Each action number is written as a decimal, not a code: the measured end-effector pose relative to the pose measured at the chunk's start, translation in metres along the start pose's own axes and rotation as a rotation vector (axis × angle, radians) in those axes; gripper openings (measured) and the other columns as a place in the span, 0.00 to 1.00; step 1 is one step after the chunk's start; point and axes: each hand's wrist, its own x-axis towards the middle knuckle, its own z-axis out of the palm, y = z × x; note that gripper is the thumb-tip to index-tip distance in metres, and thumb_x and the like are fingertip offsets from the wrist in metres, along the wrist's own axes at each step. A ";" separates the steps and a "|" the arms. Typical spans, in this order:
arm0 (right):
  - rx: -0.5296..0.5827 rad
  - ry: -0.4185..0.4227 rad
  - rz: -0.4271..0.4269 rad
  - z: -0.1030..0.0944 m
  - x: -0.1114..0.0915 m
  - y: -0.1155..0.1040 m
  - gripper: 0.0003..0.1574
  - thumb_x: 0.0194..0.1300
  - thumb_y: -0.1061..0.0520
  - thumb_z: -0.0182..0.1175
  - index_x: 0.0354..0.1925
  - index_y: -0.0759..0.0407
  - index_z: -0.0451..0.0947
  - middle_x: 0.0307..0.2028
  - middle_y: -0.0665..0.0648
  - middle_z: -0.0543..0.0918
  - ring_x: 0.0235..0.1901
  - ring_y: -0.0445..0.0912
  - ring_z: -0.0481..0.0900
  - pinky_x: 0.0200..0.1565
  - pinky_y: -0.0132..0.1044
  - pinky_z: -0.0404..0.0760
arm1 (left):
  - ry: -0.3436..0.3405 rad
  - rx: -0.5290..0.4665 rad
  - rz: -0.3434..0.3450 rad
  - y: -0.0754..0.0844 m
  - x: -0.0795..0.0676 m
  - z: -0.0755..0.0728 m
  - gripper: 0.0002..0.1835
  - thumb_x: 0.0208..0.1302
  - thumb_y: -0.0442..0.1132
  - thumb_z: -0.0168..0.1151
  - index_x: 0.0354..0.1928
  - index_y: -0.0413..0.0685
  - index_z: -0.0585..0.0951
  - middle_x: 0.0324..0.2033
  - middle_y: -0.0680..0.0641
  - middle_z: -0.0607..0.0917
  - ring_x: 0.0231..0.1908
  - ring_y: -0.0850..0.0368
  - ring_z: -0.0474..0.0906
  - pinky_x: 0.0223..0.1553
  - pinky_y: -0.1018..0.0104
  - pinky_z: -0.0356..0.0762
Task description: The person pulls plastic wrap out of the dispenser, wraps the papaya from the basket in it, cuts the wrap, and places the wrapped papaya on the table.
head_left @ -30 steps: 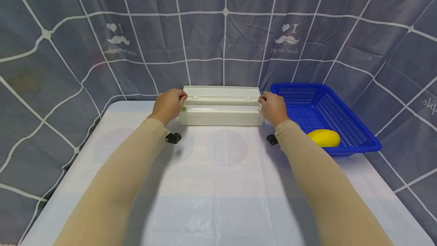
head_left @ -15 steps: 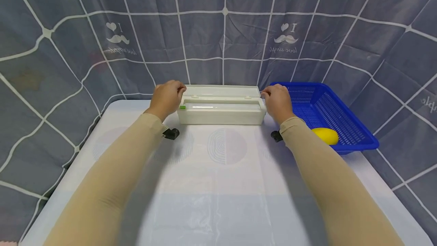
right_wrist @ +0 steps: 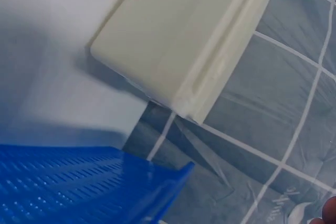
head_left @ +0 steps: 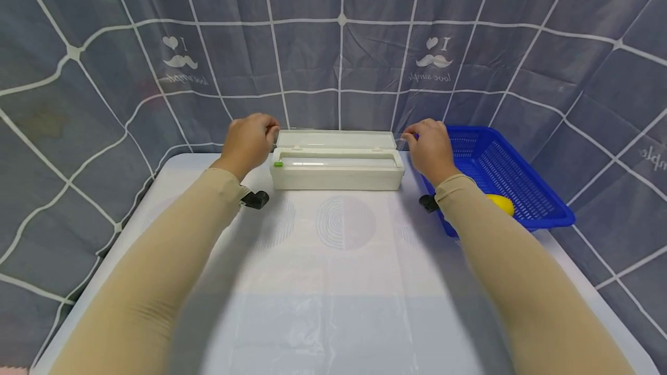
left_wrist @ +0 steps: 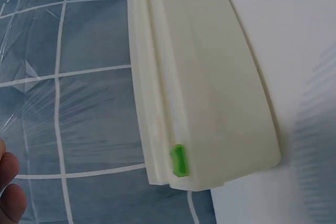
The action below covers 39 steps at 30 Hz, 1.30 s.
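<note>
Left side first: left hand (head_left: 246, 143), tan sleeve, up by the far edge of the table (head_left: 333, 288), past the box's left end. Grip pinches a clear, thin plastic film (left_wrist: 79, 111); creases fan out toward its fingers.

Middle: long white plastic dispenser box (head_left: 337, 179), just in from the table's far edge, long axis left-right, parallel to that edge. Small green plastic tab (head_left: 278, 164) at its left end. Pale cylindrical roll (head_left: 336, 162) sits in the open slot.

Key relation: box lies between the two grips and a bit toward the person, film spanning on its far side (hard to see against the grey gridded curtain (head_left: 312, 57)). Left grip looks slightly nearer its box end.

Right hand (head_left: 431, 148): also pinching film, by its right-hand part, judging from the head view.

Far right: blue perforated plastic basket (head_left: 560, 214) by the table's right edge. Holds a yellow rounded object (head_left: 503, 203) near its front wall, partly behind the right sleeve.
</note>
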 end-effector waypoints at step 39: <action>0.154 0.259 -0.071 -0.064 -0.002 -0.026 0.15 0.78 0.59 0.60 0.45 0.72 0.86 0.46 0.70 0.84 0.53 0.64 0.77 0.65 0.58 0.71 | 0.266 -0.110 0.127 0.044 -0.012 -0.063 0.15 0.80 0.39 0.55 0.51 0.38 0.87 0.43 0.38 0.88 0.43 0.42 0.81 0.67 0.44 0.66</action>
